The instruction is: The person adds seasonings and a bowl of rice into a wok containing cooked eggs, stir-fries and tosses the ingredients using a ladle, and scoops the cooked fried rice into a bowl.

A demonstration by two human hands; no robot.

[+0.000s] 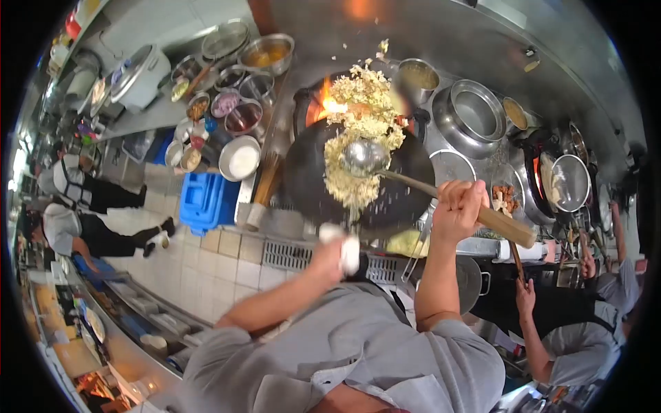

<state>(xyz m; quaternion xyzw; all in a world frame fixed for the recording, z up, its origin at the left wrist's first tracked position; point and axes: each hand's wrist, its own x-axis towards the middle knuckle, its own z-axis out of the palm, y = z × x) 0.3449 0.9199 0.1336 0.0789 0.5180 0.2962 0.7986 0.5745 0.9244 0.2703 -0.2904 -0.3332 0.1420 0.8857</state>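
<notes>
My right hand (456, 210) is wrapped round the wooden handle of a ladle (365, 157), whose metal bowl is over the wok. My left hand (325, 261), smeared by motion, grips a white cloth (350, 255) at the near edge of the black wok (310, 162). Whether a handle lies under the cloth I cannot tell. Fried rice (368, 89), yellowish and loose, flies up from the wok in a tall mass, with stray bits above it. Flames (333, 105) burn behind the wok's far left side.
Steel bowls (268, 54) of ingredients crowd the left counter, near a bamboo brush (264, 186). A blue bin (208, 199) stands on the floor. Pots (475, 110) and a strainer (570, 183) are on the right. Co-workers (582, 344) work at right; others (65, 227) stand at left.
</notes>
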